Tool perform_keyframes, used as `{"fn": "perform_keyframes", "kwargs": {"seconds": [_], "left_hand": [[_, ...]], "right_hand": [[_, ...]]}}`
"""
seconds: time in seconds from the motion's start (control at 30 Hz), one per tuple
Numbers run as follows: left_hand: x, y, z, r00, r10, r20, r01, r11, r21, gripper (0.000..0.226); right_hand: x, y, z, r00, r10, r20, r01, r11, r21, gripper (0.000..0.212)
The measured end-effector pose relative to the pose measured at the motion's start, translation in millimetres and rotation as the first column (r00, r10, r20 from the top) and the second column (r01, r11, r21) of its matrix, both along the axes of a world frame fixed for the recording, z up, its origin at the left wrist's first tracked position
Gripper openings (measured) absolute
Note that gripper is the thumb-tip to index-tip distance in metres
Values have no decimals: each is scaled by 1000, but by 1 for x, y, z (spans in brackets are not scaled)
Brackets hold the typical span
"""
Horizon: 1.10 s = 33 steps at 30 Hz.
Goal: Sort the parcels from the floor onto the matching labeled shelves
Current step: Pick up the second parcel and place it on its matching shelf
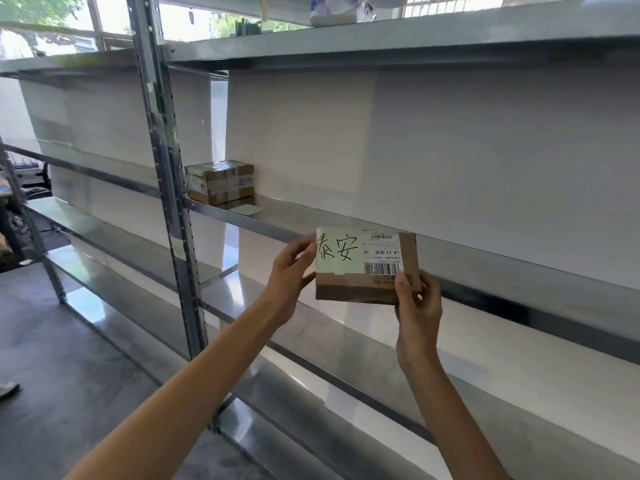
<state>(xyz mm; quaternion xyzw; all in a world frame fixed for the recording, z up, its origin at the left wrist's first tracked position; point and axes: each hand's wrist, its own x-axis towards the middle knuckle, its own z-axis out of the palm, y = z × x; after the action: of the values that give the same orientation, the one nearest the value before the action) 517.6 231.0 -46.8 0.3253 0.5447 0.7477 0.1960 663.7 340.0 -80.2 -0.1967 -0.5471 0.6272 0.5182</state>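
Note:
I hold a small brown cardboard parcel in front of the metal shelf. A pale green note with handwritten characters and a white barcode label cover its top face. My left hand grips its left edge. My right hand pinches its lower right corner. The parcel hangs in the air just below and in front of the shelf's front edge. Another taped cardboard parcel rests on that shelf at its left end, with a pale label card lying in front of it.
A perforated steel upright stands left of my hands. Lower shelves run beneath the parcel, and an upper shelf carries white items. White panels back the rack. Grey floor lies at the left.

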Motion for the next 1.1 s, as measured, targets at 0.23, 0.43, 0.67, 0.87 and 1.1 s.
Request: {"fn": "perform_keyframes", "kwargs": {"seconds": [0.23,0.43,0.67,0.87,1.1], "left_hand": [[8,41,17,993,-118,-24,120,981,152,29],[13,64,32,988,-153,-14,153,965,215,35],[-2,66,35,988,-147,-46,152,980,129,36],[-47,41,30,996,-86,35,83,994,71,27],[-121,-14,22,997,-51,51,47,996,74,17]], "right_hand": [[13,27,17,994,-39,-102,54,988,146,47],[18,48,29,990,-50,-129,71,983,167,42],[4,55,26,989,-67,-133,89,983,162,36],[-41,29,21,990,-79,-116,96,984,148,35],[-117,-21,9,993,-115,-17,116,982,149,41]]}}
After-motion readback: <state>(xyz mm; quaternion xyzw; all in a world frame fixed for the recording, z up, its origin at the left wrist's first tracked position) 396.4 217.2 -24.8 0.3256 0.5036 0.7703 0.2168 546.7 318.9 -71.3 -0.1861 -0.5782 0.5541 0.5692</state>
